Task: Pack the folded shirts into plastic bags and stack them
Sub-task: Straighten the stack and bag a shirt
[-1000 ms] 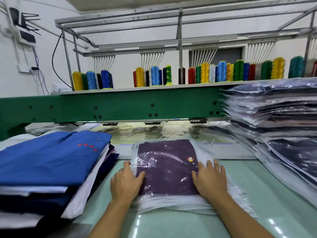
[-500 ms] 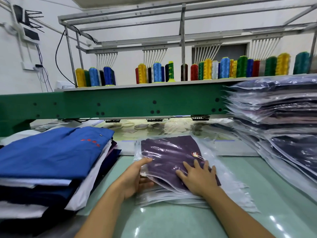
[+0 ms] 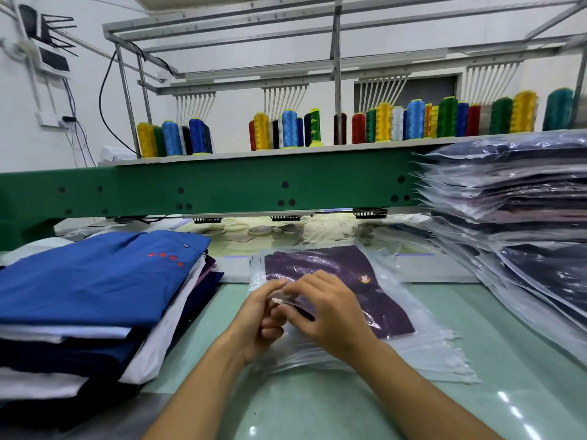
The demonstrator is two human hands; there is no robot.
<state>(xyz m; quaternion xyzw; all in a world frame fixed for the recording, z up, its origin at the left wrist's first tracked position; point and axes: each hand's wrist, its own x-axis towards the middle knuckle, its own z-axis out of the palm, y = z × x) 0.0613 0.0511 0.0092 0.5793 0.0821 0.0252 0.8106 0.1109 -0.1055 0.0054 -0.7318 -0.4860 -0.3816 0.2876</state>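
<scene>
Purple shirt point(image 3: 355, 274): one, folded, enclosed in a clear plastic bag point(image 3: 401, 296). It is laid on a pile of empty bags point(image 3: 444, 354) on the pale green table point(image 3: 495, 404), between the two stacks.
Emblem point(image 3: 364, 277): one small badge is seen on the shirt's chest; no writing can be read.
Left hand point(image 3: 260, 322): fingers curled, with the bag's near-left edge pinched between thumb and fingertips.
Right hand point(image 3: 330, 315): fingers bent, with the same edge pinched just beside the left fingertips.
Unbagged stack point(image 3: 73, 341): one, at the left, topped by a blue shirt point(image 3: 95, 281); white and navy layers lie beneath, number unclear.
Red embroidery point(image 3: 165, 258): one short row on the blue shirt, too small to be read.
Bagged stack point(image 3: 508, 201): one, at the right, made up of many dark shirts; no exact count can be made.
Thread cones point(image 3: 289, 128): lined up on the shelf above the green machine beam point(image 3: 238, 188), in yellow, blue, green, red and other colours.
</scene>
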